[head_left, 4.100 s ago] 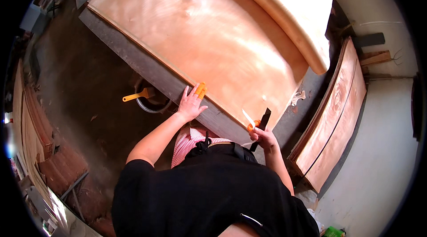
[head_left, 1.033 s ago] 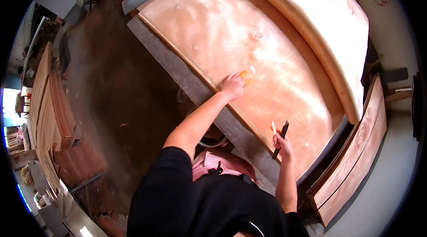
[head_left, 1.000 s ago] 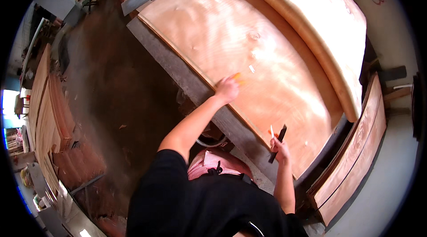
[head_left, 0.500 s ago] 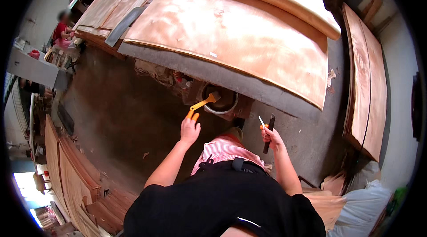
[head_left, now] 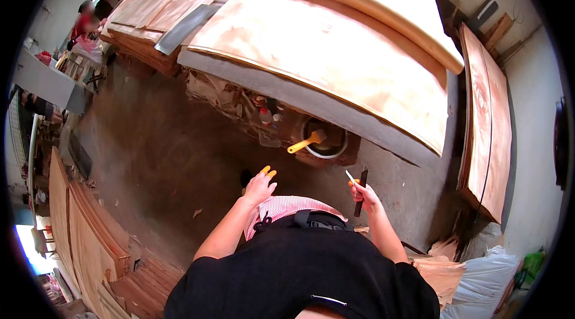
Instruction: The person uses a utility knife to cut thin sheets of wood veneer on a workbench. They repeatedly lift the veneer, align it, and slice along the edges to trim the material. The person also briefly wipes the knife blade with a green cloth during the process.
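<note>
My left hand (head_left: 259, 188) is open and holds nothing, its fingers loosely apart; orange-yellow covers sit on two fingertips. Ahead of it, clear of the fingers, a paintbrush (head_left: 306, 142) with a yellow handle leans across the rim of a round bucket (head_left: 328, 156), bristles over the inside. On the right, my right hand (head_left: 366, 194) is closed around a dark, flat, straight tool (head_left: 361, 204) with a narrow tip. A thin white pointed piece (head_left: 350, 176) also sticks out of that grip, next to an orange finger cover. The exact kind of both held pieces is unclear.
A large wood veneer sheet (head_left: 311, 37) covers the bench ahead, with a rolled sheet (head_left: 359, 7) along it. Bottles (head_left: 266, 116) stand by the bucket beneath. Board stacks stand at right (head_left: 486, 121) and left (head_left: 84, 217). A person (head_left: 87, 28) is at far left.
My left hand has come away from the brush handle and drawn back. The brush stays on the bucket. My right hand keeps its hold, and the whole view has shifted a little.
</note>
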### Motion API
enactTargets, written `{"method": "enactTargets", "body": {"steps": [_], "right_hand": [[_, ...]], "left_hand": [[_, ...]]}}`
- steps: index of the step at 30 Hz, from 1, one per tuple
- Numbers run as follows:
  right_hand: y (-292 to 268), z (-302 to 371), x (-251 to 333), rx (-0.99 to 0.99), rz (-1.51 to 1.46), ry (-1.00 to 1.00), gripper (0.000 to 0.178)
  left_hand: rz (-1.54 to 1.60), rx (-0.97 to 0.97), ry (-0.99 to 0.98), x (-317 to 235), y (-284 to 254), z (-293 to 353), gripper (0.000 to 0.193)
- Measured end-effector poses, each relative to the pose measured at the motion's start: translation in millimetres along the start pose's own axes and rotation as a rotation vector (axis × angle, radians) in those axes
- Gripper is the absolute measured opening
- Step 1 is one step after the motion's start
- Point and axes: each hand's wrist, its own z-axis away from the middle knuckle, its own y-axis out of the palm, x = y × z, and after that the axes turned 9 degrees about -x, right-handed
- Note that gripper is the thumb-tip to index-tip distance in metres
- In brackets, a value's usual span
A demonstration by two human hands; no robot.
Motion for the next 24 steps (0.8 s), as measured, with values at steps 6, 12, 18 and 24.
{"method": "enactTargets", "body": {"steps": [6,12,18,24], "right_hand": [[113.5,-61.4,11.2,-0.034,0.144,0.06,0.018],[245.3,-130.7,76.6,-0.217,0.559,-0.174,0.018],[303.4,-239.5,151.0,-0.246,0.812,-0.523,0.013],[343.7,-329.7,208.3,-0.348,0.733,-0.444,0.012]], "left_hand": [[0.058,0.115,-0.066,106.8,-73.0,-1.2,0.038],[0.05,0.29,-0.199,211.4,-169.3,-8.0,0.035],[0.055,0.22,-0.11,247.9,-204.9,-84.0,0.032],[0.176,0.104,0.034,191.6,-201.3,-182.4,0.031]]}}
